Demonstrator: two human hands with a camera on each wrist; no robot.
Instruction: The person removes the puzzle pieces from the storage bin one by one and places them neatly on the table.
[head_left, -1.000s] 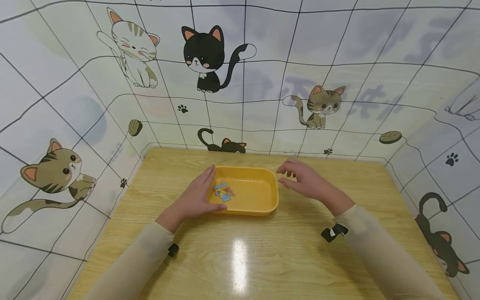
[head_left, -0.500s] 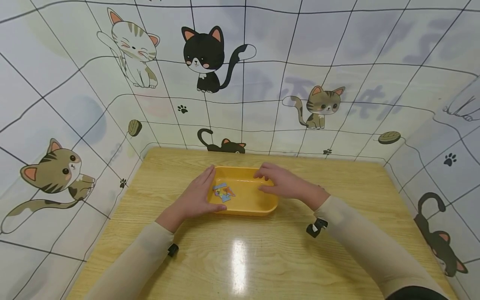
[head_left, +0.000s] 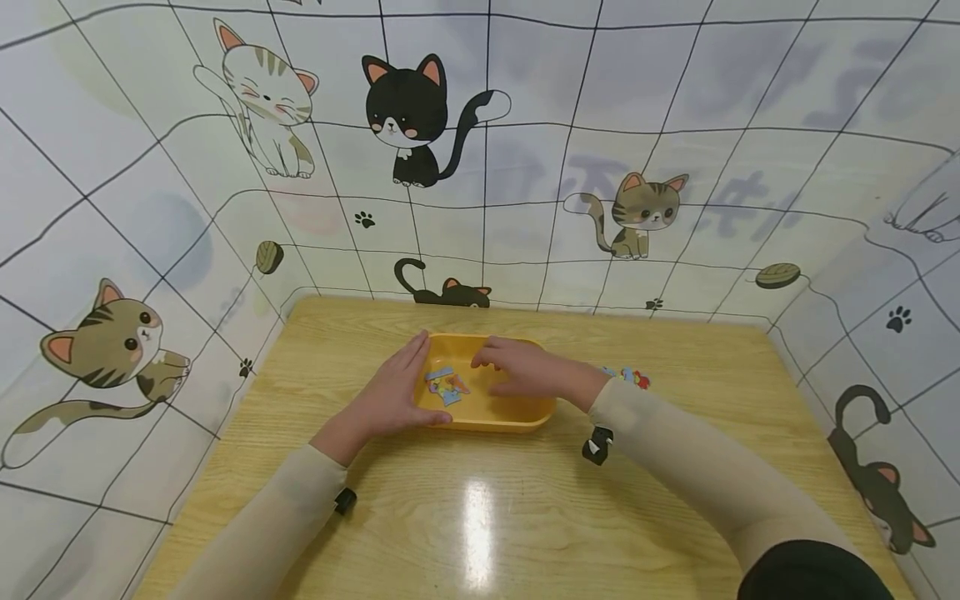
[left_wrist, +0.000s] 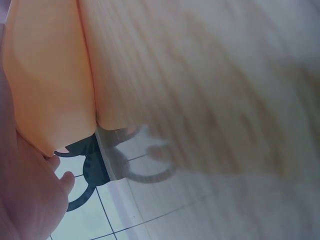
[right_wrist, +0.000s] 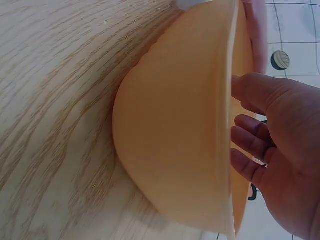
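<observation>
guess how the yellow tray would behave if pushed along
The yellow tray would probably slide rather than tip, being wide and low on a glossy table. It looks like thin plastic, so likely light and fairly stiff.

The tray (head_left: 495, 426) is plain orange-yellow. The pieces inside (head_left: 447, 387) mix light blue, yellow and orange; the pieces outside (head_left: 628, 376) show blue, white and red. The table (head_left: 405, 517) is pale yellow-brown with wood grain. The sleeves (head_left: 277, 512) are beige. The whitish wall (head_left: 528, 75) has a black grid and cats (head_left: 408, 104) in black, white and striped brown.
</observation>
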